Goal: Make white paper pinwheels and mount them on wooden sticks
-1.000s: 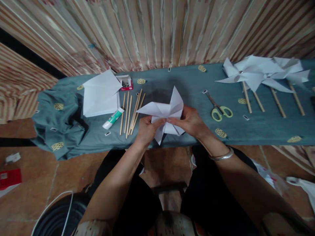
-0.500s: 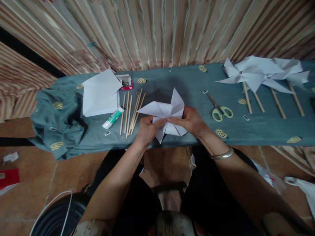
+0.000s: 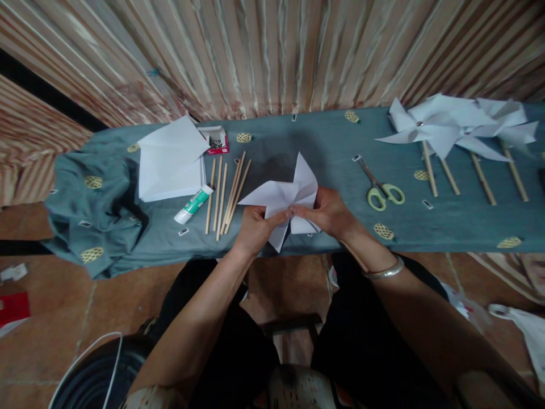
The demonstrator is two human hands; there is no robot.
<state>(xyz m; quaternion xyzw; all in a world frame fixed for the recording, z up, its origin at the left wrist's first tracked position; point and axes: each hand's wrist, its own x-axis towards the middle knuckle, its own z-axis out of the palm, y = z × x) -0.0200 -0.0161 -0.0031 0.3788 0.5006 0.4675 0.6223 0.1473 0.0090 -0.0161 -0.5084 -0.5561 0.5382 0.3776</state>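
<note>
A white paper pinwheel (image 3: pixel 276 195) is held above the front part of the cloth-covered table, its folded blades pointing several ways. My left hand (image 3: pixel 256 228) grips it from the left, the thumb pressed at the pinwheel's middle. From the right, my right hand (image 3: pixel 331 212) pinches it too, with its thumb meeting the left thumb at the centre. Fingers of both hands are partly hidden behind the paper. Left of my hands lie several wooden sticks (image 3: pixel 220 196). Scissors with green handles (image 3: pixel 385 195) rest to the right of my hands.
A stack of white paper (image 3: pixel 170 165) lies at the left, beside a small red-and-white box of metal pins (image 3: pixel 216 139). A glue tube (image 3: pixel 194 204) sits in front of it. Several finished pinwheels on sticks (image 3: pixel 451 122) lie at the far right. A striped curtain (image 3: pixel 272 57) hangs behind.
My left thumb has shifted slightly up toward the pinwheel's centre, and the paper has tilted a little. Both hands keep their hold. The view has moved slightly.
</note>
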